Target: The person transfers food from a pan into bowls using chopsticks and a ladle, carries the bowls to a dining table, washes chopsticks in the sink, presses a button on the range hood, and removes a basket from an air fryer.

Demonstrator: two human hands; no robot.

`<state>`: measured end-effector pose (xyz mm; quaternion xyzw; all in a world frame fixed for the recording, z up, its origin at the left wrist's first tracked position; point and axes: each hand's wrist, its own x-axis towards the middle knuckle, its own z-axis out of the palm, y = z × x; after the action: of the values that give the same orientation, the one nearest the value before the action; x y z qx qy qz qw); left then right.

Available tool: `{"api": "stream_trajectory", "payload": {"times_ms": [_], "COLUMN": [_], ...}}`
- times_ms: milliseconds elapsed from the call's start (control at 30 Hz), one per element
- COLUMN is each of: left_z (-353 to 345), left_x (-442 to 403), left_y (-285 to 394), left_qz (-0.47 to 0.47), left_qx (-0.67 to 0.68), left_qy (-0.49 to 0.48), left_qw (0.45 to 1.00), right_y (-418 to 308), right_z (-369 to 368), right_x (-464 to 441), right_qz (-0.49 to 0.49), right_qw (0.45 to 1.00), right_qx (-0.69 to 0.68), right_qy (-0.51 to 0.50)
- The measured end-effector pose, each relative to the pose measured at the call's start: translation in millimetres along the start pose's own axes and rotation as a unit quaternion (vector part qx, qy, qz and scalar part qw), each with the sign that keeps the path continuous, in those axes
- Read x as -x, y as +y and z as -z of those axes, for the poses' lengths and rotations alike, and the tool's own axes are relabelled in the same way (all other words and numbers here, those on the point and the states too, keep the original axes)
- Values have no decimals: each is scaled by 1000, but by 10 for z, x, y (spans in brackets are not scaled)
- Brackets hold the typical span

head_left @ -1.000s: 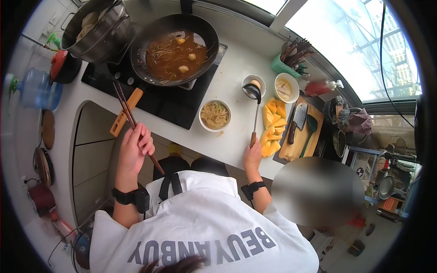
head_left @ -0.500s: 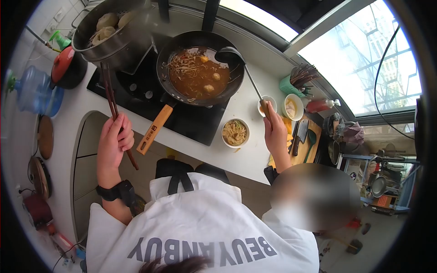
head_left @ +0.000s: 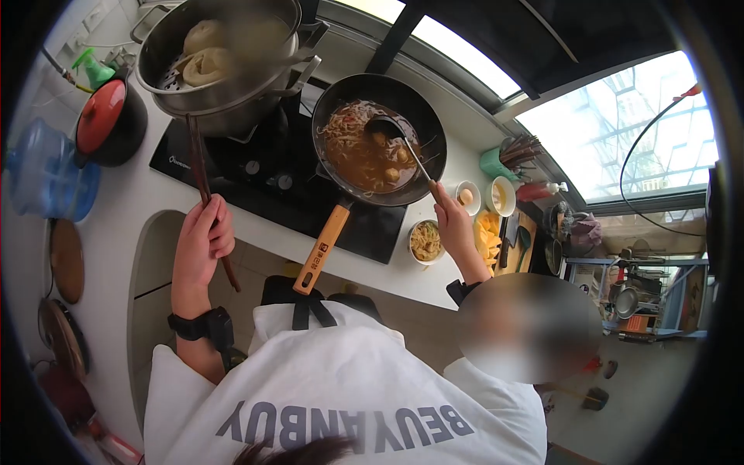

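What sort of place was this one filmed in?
Most likely a home kitchen: a black cooktop, a wok with a wooden handle, and a large metal steamer pot holding buns all point that way.

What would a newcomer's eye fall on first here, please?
Probably the round black wok of brown noodle broth on the flat black cooktop, with a long black ladle in the right hand reaching inside its rim. Next might come the round silver metal steamer of pale buns to the wok's left, and the long brown chopsticks in the left hand.
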<state>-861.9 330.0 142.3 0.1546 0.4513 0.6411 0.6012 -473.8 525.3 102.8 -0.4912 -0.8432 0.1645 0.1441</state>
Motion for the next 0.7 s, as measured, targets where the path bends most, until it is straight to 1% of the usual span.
{"api": "stream_trajectory", "payload": {"times_ms": [133, 167, 200, 267, 300, 533, 600, 700], "left_z": [99, 112, 125, 143, 157, 217, 229, 260], "left_x": [-118, -136, -151, -201, -221, -261, -254, -243], "left_y": [39, 43, 40, 27, 14, -45, -48, -64], "left_qz": [20, 29, 34, 38, 41, 60, 68, 70], "left_qx": [4, 8, 7, -1, -2, 3, 2, -2], "left_qy": [-21, -26, -30, -46, -50, -62, -63, -58], "left_qw": [1000, 999, 999, 998, 998, 996, 996, 996], "right_y": [-227, -294, -342, -437, -518, -671, -630, -675], "right_z": [-11, 10, -1, -26, 7, 79, 79, 149], "right_x": [332, 403, 489, 628, 684, 973, 1051, 1147], "right_qz": [-25, -53, -59, -55, -77, -87, -73, -66], "right_qw": [998, 996, 996, 993, 992, 994, 995, 995], "right_qx": [-55, -66, -66, -107, -100, -62, -74, -66], "right_qy": [-7, -24, -23, -10, -28, -25, -10, -20]}}
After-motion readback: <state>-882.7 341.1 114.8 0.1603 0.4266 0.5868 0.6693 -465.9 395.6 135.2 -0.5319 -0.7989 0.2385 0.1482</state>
